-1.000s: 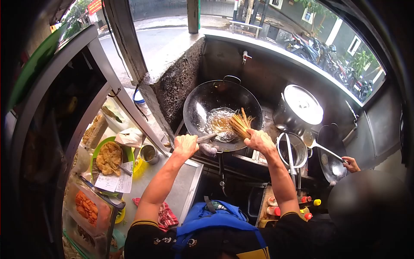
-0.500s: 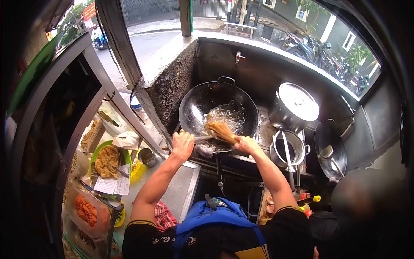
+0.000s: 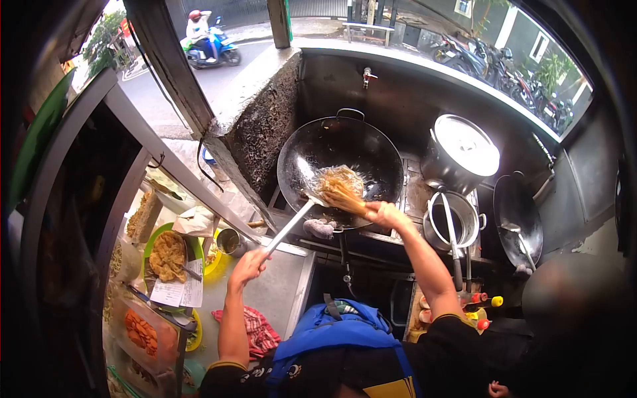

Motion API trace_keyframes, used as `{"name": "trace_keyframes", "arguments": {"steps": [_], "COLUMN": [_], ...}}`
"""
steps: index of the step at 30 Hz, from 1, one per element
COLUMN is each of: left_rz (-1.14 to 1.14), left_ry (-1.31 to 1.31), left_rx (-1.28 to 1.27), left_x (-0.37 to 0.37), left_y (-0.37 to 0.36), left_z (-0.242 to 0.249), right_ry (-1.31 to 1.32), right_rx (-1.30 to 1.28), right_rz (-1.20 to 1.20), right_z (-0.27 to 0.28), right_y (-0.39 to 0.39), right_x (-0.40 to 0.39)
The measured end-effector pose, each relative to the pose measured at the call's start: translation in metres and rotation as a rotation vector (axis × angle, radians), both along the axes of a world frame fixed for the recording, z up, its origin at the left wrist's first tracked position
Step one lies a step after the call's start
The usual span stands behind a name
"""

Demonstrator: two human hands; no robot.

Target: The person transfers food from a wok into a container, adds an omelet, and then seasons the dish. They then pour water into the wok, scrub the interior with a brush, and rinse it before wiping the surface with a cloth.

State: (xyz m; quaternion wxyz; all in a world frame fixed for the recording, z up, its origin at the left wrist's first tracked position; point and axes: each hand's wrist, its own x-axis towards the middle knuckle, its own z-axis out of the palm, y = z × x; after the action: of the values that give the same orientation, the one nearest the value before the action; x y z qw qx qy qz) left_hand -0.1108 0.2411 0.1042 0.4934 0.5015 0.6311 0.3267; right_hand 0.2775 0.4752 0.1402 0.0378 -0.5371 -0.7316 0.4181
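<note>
Blue cloth (image 3: 335,331) hangs at the person's chest, nearest to the camera, and a red checked rag (image 3: 255,331) lies on the steel table (image 3: 282,292) just beside the left arm. Left hand (image 3: 249,266) is closed around the end of a long metal spatula (image 3: 290,229), whose handle goes up and its blade lies inside the wok (image 3: 342,149). Right hand (image 3: 385,213) is closed on a bundle of bamboo sticks (image 3: 344,198) at the near rim of the wok; the bundle touches the wet, brownish mass in the bottom. To the right stand a small open pot (image 3: 451,225) and, behind it, a big pot with lid (image 3: 461,156). Further right leans a second dark wok (image 3: 517,219).
</note>
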Motion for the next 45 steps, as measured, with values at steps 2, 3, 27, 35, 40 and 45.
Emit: {"name": "trace_keyframes", "arguments": {"steps": [2,3,27,35,40,45], "left_rz": [0.144,0.145,0.491,0.442,0.422,0.430], "left_ry": [-0.148,-0.145,-0.143,-0.120,-0.118,-0.122], "left_rx": [-0.229,-0.236,-0.112,-0.140,-0.128,-0.143], "left_x": [-0.005,-0.004,0.041,0.035,0.037,0.042], "left_y": [-0.015,-0.018,-0.124,-0.121,-0.123,-0.121], "left_z": [0.009,0.012,0.062,0.053,0.054,0.050], "right_ry": [-0.003,0.001,0.035,-0.104,-0.109,-0.320], "right_rx": [0.035,0.047,0.213,0.000,0.027,-0.073], "right_rz": [0.048,0.093,0.311,0.193,0.281,0.289], "right_z": [0.047,0.057,-0.049,0.005,0.052,0.051], "right_y": [0.000,-0.005,0.029,-0.002,0.007,0.019], "right_x": [-0.011,-0.019,-0.075,-0.050,-0.018,0.017]}}
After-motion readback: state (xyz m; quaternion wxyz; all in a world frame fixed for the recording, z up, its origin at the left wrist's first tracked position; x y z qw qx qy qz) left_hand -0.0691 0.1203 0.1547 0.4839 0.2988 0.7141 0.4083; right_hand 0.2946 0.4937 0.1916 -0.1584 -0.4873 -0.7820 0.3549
